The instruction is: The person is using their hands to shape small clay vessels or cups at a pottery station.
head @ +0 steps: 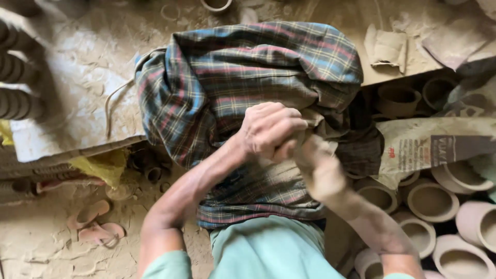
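Note:
A large plaid cloth [243, 77] in blue, green and red covers my lap and fills the middle of the head view. My left hand [271, 129] is closed on a bunched fold of that cloth near its centre. My right hand [320, 168], dusty and blurred, meets the left one at the same bunch and grips the fabric too. What the cloth wraps or hides under it cannot be seen. Both forearms come up from the bottom edge, over a pale green garment [268, 250].
Several unfired clay pots [431, 201] lie stacked on their sides at the right, partly under a printed paper sack [429, 147]. A dusty cardboard sheet [77, 103] lies at the left. A pair of pink sandals [95, 222] rests on the dirt floor, lower left.

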